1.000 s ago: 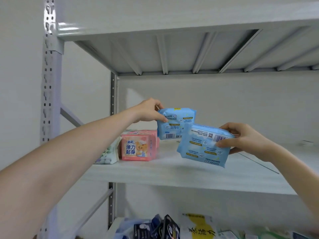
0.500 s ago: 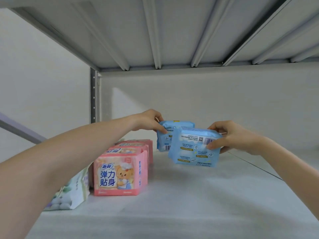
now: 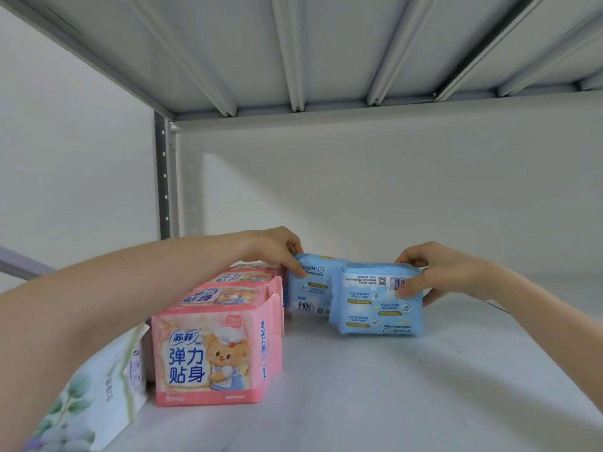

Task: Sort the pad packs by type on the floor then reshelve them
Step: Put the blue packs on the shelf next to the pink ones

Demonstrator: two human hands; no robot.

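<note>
Both may topple on release: left grip [image 3: 270, 252] pinches the rear pale-blue plastic pad pack [image 3: 310, 290] beside the pink pack row [image 3: 235, 296], right grip [image 3: 447, 272] the front pale-blue pack [image 3: 375, 308].

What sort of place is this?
Probably a stockroom or shop back room: a metal shelf with a perforated upright, a row of identical pink packs, and a blue pack in the left hand, another in the right hand.

- Pink packs [image 3: 215, 353]: pink, with blue letters and a cartoon bear.
- Blue packs [image 3: 375, 305], right of pink packs: light blue, yellow labels.
- White pack [image 3: 91, 402], left of pink packs: green leaves.
</note>
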